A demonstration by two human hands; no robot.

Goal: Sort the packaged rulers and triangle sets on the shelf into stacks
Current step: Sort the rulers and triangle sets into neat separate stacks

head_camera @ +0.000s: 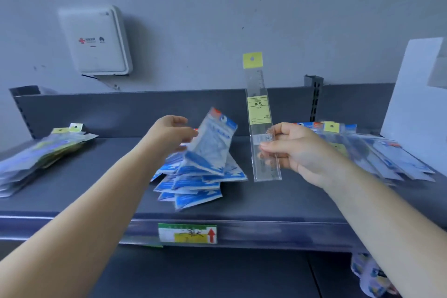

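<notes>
Price label is seen on the grey shelf front lip. Left hand pinches a blue triangle-set pack above the middle stack. Right hand grips an upright packaged ruler. Mixed packs lie right; a white wall box is mounted behind.

A white wall-mounted box with small red and dark logos hangs on the grey wall. A slotted metal upright stands behind the shelf. A green-and-yellow price label with a red arrow sits on the shelf's front edge
</notes>
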